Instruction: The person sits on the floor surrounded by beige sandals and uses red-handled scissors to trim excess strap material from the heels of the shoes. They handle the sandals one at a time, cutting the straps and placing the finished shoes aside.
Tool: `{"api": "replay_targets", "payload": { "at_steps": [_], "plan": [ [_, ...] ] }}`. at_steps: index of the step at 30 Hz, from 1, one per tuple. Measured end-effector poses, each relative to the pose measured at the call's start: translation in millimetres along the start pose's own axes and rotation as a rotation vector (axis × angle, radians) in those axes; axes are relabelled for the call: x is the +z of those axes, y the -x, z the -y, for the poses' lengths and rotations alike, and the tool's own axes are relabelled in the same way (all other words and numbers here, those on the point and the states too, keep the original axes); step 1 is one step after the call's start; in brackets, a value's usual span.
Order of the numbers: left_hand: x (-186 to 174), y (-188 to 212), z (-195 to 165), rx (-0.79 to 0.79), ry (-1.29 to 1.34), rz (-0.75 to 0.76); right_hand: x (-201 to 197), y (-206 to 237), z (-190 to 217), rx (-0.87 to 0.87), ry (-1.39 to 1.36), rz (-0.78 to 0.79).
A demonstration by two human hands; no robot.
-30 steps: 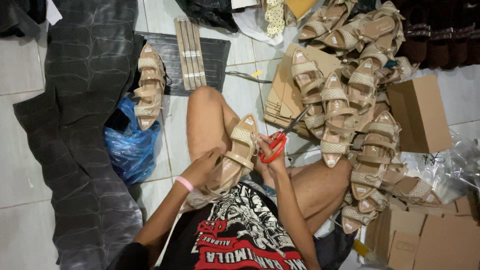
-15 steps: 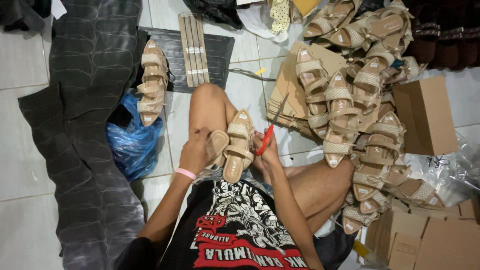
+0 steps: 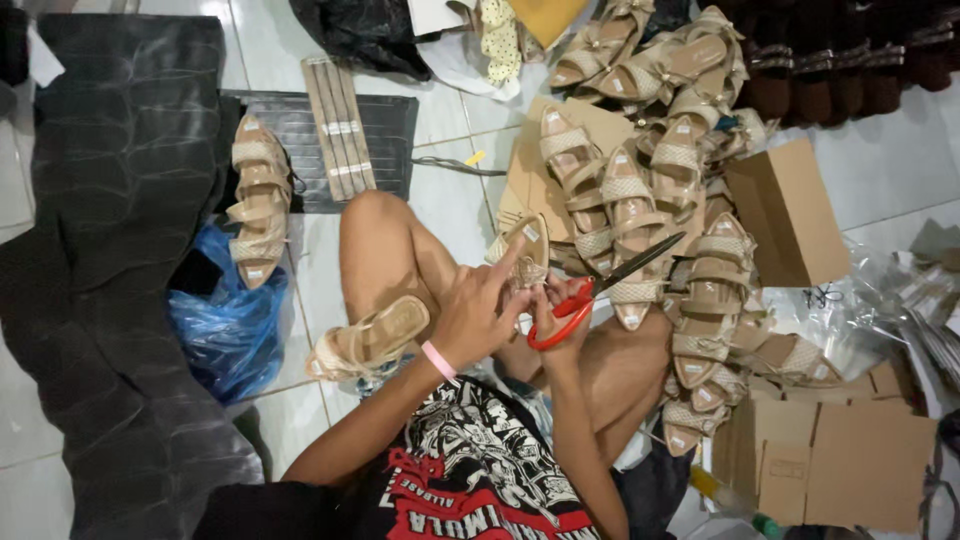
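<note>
I see my left hand (image 3: 478,318) closed around a beige woven-strap sandal (image 3: 524,258) held up over my bent knee, while my right hand (image 3: 560,312) is clamped on the red-handled scissors (image 3: 590,297), whose dark blades point out toward the heap of matching beige sandals (image 3: 680,230) on the tiled floor. A second beige sandal (image 3: 368,338) rests against my thigh, just beside a crumpled blue plastic bag (image 3: 230,325).

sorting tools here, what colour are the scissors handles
Red, on the scissors in the right hand; clearest in the head view.
</note>
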State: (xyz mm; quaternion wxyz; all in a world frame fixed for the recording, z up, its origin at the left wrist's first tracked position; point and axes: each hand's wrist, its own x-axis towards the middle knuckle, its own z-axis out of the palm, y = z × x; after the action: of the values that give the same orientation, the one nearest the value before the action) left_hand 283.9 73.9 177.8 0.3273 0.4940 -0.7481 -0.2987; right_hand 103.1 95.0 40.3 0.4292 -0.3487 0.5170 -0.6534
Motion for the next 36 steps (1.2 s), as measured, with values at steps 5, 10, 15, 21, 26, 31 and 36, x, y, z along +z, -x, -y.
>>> {"api": "replay_targets", "payload": {
  "at_steps": [5, 10, 15, 21, 26, 31, 36],
  "plan": [
    [21, -13, 4, -0.322, 0.773, 0.098, -6, 10, 7, -0.065, 0.081, 0.063],
    [60, -5, 21, -0.318, 1.167, 0.028, -7, 9, 11, -0.002, 0.254, -0.074],
    [76, -11, 22, -0.380, 1.229, -0.114, -33, 19, 11, 0.333, 0.227, -0.096],
    [66, -23, 19, -0.407, 1.246, -0.161, -60, 39, 18, 0.167, 0.081, 0.366],
    [62, -27, 11, -0.400, 1.287, -0.146, -56, 56, 56, 0.345, 0.422, 0.355],
    [56, -32, 0, -0.418, 1.229, -0.129, -41, 54, 81, 0.358, 0.556, 0.342],
    [50, -32, -7, -0.446, 1.200, -0.117, -40, 56, 80, 0.344, 0.532, 0.281]
  ]
}}
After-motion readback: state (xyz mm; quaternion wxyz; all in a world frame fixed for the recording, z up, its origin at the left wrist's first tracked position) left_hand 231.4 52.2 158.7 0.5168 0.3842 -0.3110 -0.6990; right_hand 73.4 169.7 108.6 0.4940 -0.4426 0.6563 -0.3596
